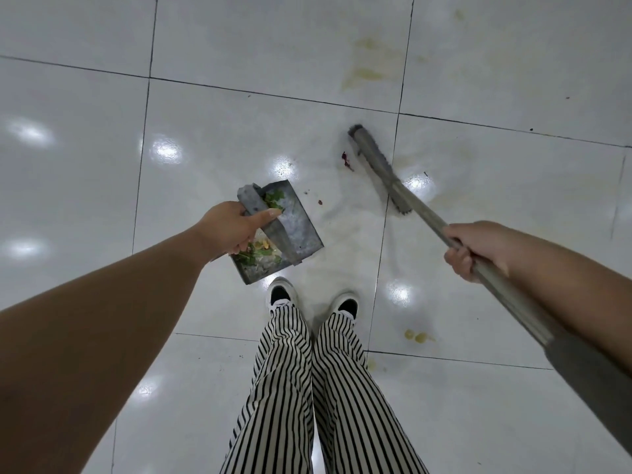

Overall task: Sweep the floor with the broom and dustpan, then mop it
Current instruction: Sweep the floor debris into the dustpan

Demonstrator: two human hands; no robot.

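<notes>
- Head view: left hand grips the dustpan handle, its load of greens kept off the floor.
- Right hand wraps the broom pole, bristles just beyond the dustpan beside a dark red scrap, apparently ready to draw it in.

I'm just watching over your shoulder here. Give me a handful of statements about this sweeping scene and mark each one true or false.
1. The left hand grips the dustpan by its handle. True.
2. The dustpan is empty. False: green leaves and yellowish scraps lie in it.
3. The right hand grips the broom by its long handle. True.
4. The dark red scrap is already in the dustpan. False: it lies on the floor beside the broom's head.
5. The floor is spotless. False: yellowish stains show on the tiles.
</notes>
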